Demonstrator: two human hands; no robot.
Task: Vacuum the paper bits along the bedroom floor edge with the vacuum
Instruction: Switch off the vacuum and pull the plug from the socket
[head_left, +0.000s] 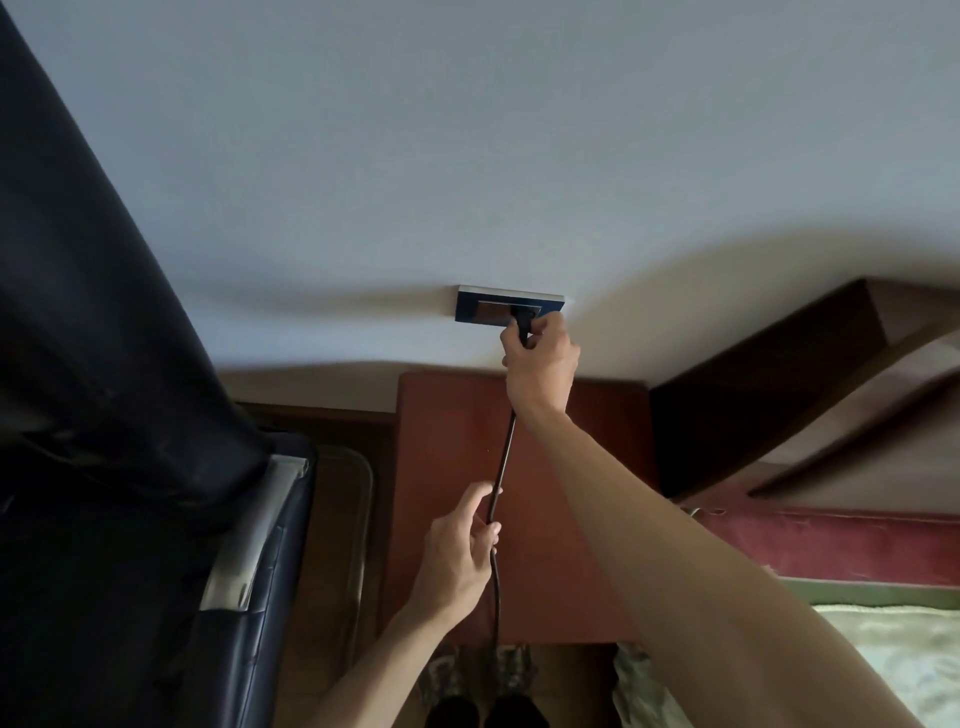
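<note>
A dark wall socket plate (488, 307) sits on the pale wall above a red-brown bedside cabinet (452, 467). My right hand (540, 366) grips a black plug (521, 326) at the socket. From the plug a black power cord (503, 467) runs straight down over the cabinet top. My left hand (460, 545) holds the cord lower down, fingers curled round it. The vacuum itself and the paper bits are out of view.
A dark blue padded chair or sofa (156, 467) fills the left side. To the right stand a dark wooden headboard (769, 384) and a bed with a red edge and light patterned cover (883, 654). Dark shoes (485, 712) show at the bottom.
</note>
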